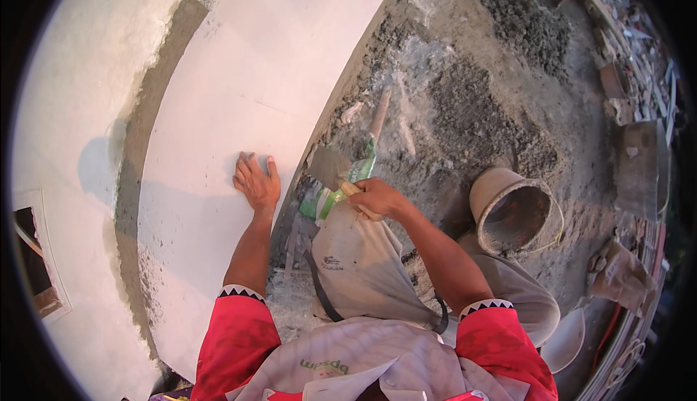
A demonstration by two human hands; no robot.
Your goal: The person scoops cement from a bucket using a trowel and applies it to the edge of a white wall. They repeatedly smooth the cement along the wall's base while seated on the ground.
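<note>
My left hand [256, 181] lies flat, fingers apart, on a large white tile [239, 96] set against the wall. My right hand [374, 197] grips the wooden handle of a trowel [332, 168], whose grey mortar-smeared blade points toward the tile's lower edge. A green-and-white tool [341, 187] lies just under the trowel, near my knee. Both forearms come out of red sleeves with a black-and-white trim.
A mortar-caked bucket [512, 212] stands to the right of my right arm. Heaps of grey mortar [472, 110] cover the ground ahead. A wooden handle [380, 114] lies in the mortar. Rubble and boards [632, 96] line the right edge. A white plastered wall [80, 110] is at left.
</note>
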